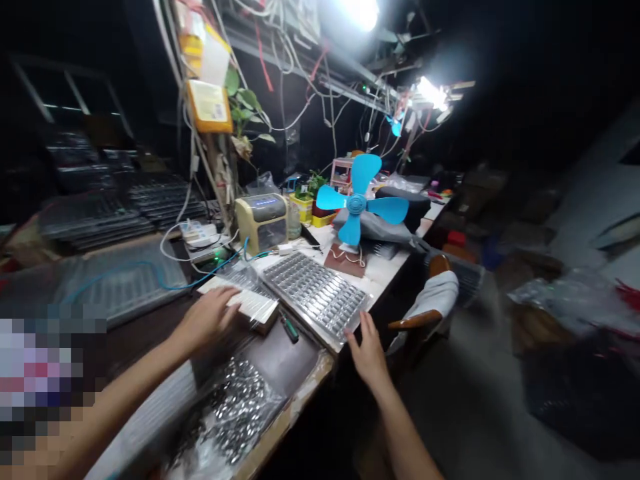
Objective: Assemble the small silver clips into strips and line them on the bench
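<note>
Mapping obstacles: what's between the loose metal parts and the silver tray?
A small green item, perhaps a tool, lies on the brown worktop between them; the head view shows it.

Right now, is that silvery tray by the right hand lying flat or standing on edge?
Flat: the tray lies on the table, its rows of compartments facing up, with the right hand at its near end.

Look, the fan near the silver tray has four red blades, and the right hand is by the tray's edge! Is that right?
Not quite: the head view shows that the four blades of the fan near the silver tray are blue, not red. The right hand is indeed by the tray's edge.
</note>
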